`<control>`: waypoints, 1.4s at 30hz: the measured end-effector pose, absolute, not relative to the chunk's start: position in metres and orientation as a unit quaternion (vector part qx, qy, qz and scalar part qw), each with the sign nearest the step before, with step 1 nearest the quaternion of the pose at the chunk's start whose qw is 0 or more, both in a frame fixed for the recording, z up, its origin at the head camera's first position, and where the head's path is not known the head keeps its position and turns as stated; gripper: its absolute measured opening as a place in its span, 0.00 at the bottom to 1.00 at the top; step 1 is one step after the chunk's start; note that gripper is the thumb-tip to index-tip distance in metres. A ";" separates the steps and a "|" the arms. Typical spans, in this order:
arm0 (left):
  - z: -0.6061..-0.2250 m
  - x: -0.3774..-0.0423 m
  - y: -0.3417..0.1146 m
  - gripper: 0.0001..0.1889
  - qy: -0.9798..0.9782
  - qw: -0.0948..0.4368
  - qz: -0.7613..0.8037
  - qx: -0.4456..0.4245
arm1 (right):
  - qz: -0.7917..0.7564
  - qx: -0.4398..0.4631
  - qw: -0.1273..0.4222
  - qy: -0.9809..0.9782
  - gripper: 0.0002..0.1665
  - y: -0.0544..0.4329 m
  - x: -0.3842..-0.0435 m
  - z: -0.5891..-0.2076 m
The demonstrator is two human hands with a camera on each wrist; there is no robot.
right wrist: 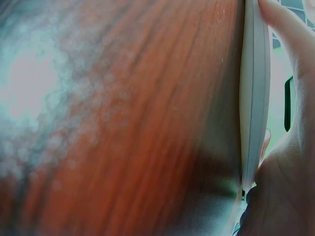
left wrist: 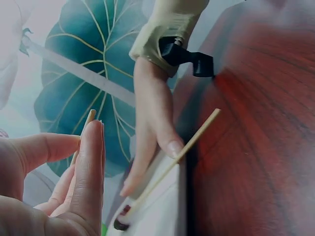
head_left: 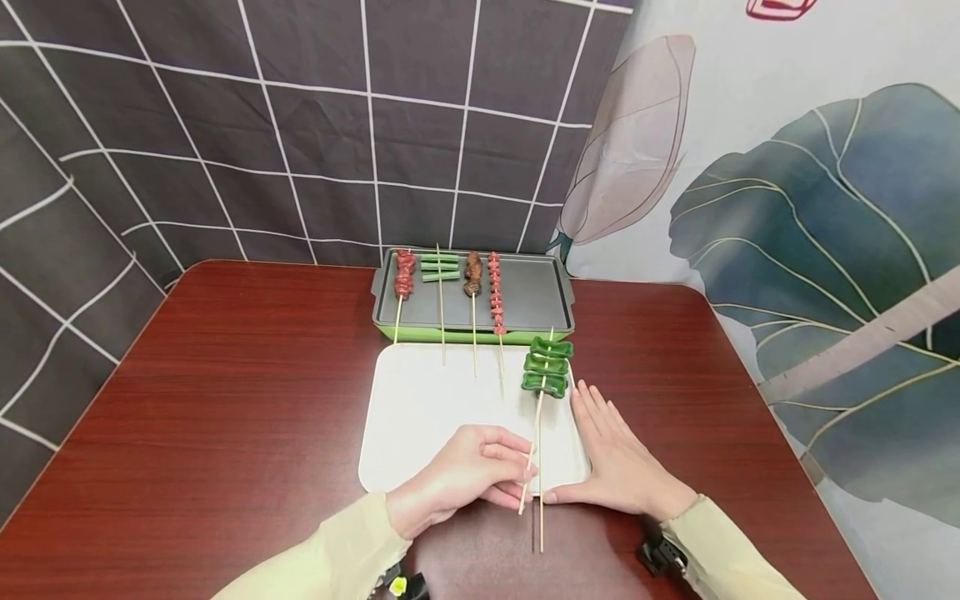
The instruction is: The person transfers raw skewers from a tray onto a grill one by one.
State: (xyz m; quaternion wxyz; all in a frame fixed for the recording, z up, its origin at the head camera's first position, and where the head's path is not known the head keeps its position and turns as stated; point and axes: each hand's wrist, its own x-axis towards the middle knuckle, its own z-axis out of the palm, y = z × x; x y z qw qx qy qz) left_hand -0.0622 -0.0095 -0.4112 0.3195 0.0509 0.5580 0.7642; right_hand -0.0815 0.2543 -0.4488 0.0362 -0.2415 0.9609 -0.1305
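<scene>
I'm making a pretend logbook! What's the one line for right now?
left hand: pinches green-topped skewer | right hand: touches edge of white tray | grill pan: four other skewers on it

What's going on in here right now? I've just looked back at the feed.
A person's left hand pinches the stick of a skewer of green pieces, seen over the right side of the white tray. The right hand rests against the tray's near right corner. A second stick juts past the tray's near edge. Behind, four other skewers lie on the dark pan, their sticks pointing toward the person.
</scene>
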 end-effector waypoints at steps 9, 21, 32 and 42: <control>-0.397 -0.072 -0.007 0.17 0.571 0.310 0.758 0.059 | -0.131 -0.241 0.036 0.961 0.84 0.255 -0.082 -0.450; -0.383 -0.095 0.000 0.16 0.576 0.274 0.766 0.073 | -0.129 -0.239 0.037 0.962 0.85 0.255 -0.082 -0.449; -0.375 -0.125 0.009 0.16 0.591 0.240 0.767 0.059 | -0.128 -0.240 0.037 0.962 0.85 0.255 -0.082 -0.450; -0.368 -0.164 0.013 0.17 0.623 0.224 0.748 0.049 | -0.125 -0.243 0.035 0.961 0.85 0.255 -0.082 -0.450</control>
